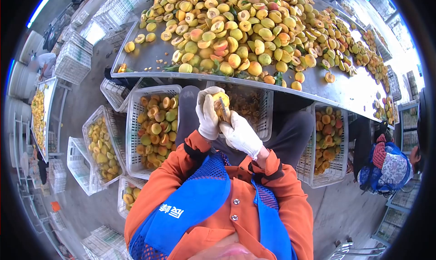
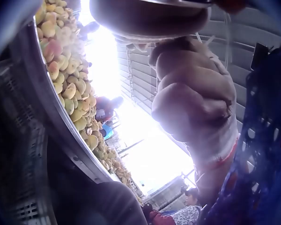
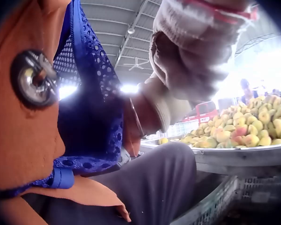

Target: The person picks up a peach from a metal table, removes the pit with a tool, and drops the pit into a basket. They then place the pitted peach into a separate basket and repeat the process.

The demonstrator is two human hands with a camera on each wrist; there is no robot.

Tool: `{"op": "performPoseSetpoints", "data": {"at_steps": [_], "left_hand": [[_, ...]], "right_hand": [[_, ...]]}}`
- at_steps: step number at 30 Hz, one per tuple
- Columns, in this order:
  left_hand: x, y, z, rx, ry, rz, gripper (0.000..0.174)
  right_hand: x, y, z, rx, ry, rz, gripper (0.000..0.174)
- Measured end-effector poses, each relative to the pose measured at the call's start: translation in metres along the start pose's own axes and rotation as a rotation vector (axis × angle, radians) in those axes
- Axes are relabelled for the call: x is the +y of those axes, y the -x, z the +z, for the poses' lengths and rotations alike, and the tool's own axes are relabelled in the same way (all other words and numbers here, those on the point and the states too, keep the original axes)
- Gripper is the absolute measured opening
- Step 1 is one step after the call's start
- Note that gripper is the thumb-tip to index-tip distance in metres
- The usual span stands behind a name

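Observation:
In the head view my left hand [image 1: 209,115], in a white glove, holds a yellow peach [image 1: 218,98] above my lap. My right hand [image 1: 243,135], also gloved, meets it from the other side, its fingers curled round a slim metal tool [image 1: 223,107] that lies across the fruit. Most of the tool is hidden by the fingers. The left wrist view shows the curled fingers of the right glove [image 2: 192,93] close up. In the right wrist view a glove [image 3: 192,51] hides the fruit.
A metal table [image 1: 313,90] heaped with halved peaches [image 1: 236,33] stands in front. Crates of peaches stand beside my legs: one left [image 1: 131,124], one right [image 1: 309,169], another between my knees [image 1: 269,119]. Another person [image 1: 386,164] sits at the right.

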State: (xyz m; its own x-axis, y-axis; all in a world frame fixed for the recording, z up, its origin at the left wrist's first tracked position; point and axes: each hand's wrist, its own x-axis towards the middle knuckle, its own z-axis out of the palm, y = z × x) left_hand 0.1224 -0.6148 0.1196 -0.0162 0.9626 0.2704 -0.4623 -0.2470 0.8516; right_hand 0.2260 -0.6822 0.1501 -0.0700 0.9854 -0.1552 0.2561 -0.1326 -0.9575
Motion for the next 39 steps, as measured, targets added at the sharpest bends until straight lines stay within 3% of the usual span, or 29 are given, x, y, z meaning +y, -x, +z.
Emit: {"op": "performPoseSetpoints", "data": {"at_steps": [3,4,6,8,15,16,18,20,21,23,24,25,27,30,33,34,37,39], "left_hand": [[0.013,0.002,-0.002,-0.067,-0.299,0.057,0.027],[0.019,0.002,0.001,0.012,-0.124,-0.144,0.025],[0.02,-0.006,-0.008,-0.061,-0.133,-0.315,0.024],[0.021,-0.01,-0.015,-0.109,-0.078,-0.467,0.024],[0.01,0.006,-0.008,0.034,-0.041,-0.228,0.025],[0.017,0.002,-0.009,-0.058,-0.221,-0.196,0.026],[0.016,-0.004,-0.017,-0.17,-0.21,-0.428,0.027],[0.019,-0.013,-0.021,-0.309,-0.239,-0.558,0.027],[0.018,-0.011,-0.019,-0.274,-0.229,-0.515,0.027],[0.014,-0.004,-0.014,-0.199,-0.214,-0.428,0.027],[0.009,0.003,-0.008,-0.128,-0.196,-0.251,0.027],[0.008,0.007,-0.007,-0.12,-0.138,-0.198,0.027],[0.008,0.005,-0.007,-0.11,-0.039,-0.278,0.027],[0.013,-0.001,-0.002,-0.16,0.161,-0.297,0.03],[0.008,-0.001,-0.003,-0.213,0.156,-0.282,0.034],[0.006,-0.001,-0.004,-0.215,0.181,-0.296,0.034],[0.002,0.003,-0.004,-0.208,0.259,-0.344,0.035],[0.003,0.004,-0.001,-0.147,0.179,-0.378,0.033]], "right_hand": [[-0.006,0.001,-0.007,-0.004,0.279,-0.077,0.026],[-0.006,0.0,-0.009,-0.024,0.378,-0.073,0.026],[-0.012,-0.001,-0.014,-0.071,0.548,-0.062,0.029],[-0.006,-0.002,-0.014,-0.093,0.485,-0.054,0.027],[0.007,0.003,0.003,-0.013,0.233,-0.083,0.028],[0.007,0.004,-0.001,-0.035,0.334,-0.062,0.027],[0.009,0.003,-0.01,-0.09,0.442,-0.014,0.027],[0.011,0.002,-0.014,-0.121,0.392,-0.02,0.028],[0.008,0.003,-0.016,-0.139,0.369,-0.022,0.028],[-0.003,0.006,-0.011,-0.174,0.188,0.167,0.028],[-0.009,0.009,-0.006,-0.191,0.092,0.259,0.028],[-0.009,0.009,-0.002,-0.173,0.07,0.272,0.029],[-0.016,0.012,0.002,-0.131,0.05,0.308,0.029],[0.0,0.012,0.009,-0.072,-0.213,0.183,0.027],[-0.006,0.016,-0.001,-0.153,-0.424,0.335,0.025],[-0.007,0.017,-0.001,-0.148,-0.411,0.337,0.026],[0.013,0.018,0.012,0.151,0.185,-0.218,0.023],[0.007,0.023,0.014,0.158,0.442,-0.104,0.024]]}}
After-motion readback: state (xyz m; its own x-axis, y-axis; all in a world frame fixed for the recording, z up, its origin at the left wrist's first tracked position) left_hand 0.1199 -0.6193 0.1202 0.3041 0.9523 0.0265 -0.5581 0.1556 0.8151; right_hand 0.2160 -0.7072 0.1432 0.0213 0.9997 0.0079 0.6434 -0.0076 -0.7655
